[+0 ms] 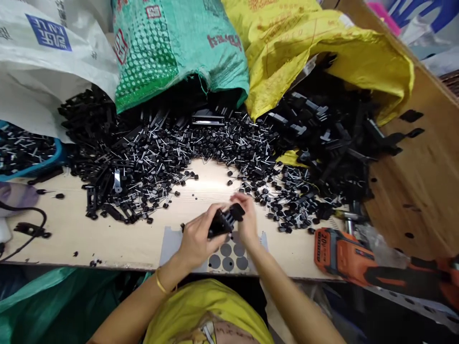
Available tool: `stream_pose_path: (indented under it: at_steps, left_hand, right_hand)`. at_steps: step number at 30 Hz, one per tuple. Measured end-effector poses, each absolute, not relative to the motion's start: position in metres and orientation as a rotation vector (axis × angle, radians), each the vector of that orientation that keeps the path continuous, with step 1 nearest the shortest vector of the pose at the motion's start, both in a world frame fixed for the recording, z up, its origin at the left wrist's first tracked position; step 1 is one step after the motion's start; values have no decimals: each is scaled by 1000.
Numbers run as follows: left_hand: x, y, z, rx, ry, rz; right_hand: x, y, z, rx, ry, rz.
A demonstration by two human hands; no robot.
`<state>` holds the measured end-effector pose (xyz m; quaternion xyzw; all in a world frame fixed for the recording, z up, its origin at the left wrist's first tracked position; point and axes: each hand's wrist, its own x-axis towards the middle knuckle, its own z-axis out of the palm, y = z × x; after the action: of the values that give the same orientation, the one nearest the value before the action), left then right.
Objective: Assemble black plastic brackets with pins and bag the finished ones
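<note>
My left hand [197,236] is closed around a black plastic part [226,220] with a ribbed, bracket-like body, held above the front of the bench. At the right end of this part, my right hand [248,222] has its fingers curled round the far side. Those fingertips are blurred and partly hidden behind the part. Below both hands lies a grey plate [167,246] with round dark discs on it. Beyond them spreads a heap of small black-headed screws [215,141] with silver shanks.
White [53,71], green [186,52] and yellow [283,52] sacks spill black parts at the back. An orange cordless drill [344,255] lies at right, beside a wooden side board [412,177]. At left are a blue basket [57,155] of screws and a black cable [45,222].
</note>
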<state>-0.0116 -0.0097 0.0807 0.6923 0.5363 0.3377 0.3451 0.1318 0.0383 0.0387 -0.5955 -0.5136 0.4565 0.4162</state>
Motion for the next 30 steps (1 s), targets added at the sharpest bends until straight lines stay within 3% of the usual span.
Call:
stream_pose_path:
  at_steps: [3, 7, 12, 16, 18, 22, 25, 30]
  left_hand:
    - [-11, 27, 38, 2165, 1394, 705]
    - [2, 64, -1, 2458, 1297, 510]
    - [15, 81, 0, 2515, 1246, 511]
    - [-7, 74, 20, 2503, 1163, 691]
    - [-39, 67, 32, 2405, 1387, 846]
    - [-137, 50, 51, 1901, 2357, 986]
    - [-205, 47, 53, 1484, 2859, 707]
    - [-238, 55, 56, 1404, 2840, 84]
  right_hand:
    - [154, 122, 45, -1489, -1300, 863]
    - [121, 226, 54, -1390, -1885, 507]
    - [59, 309, 42, -1505, -2269, 298]
    - [58, 333, 46, -1516, -2396, 230]
    - [76, 321, 59, -1411, -2374, 196]
    - [135, 233, 84, -1071, -2499, 381]
    - [170, 135, 78, -857, -2644, 477]
    - [181, 28, 36, -684, -2823, 745]
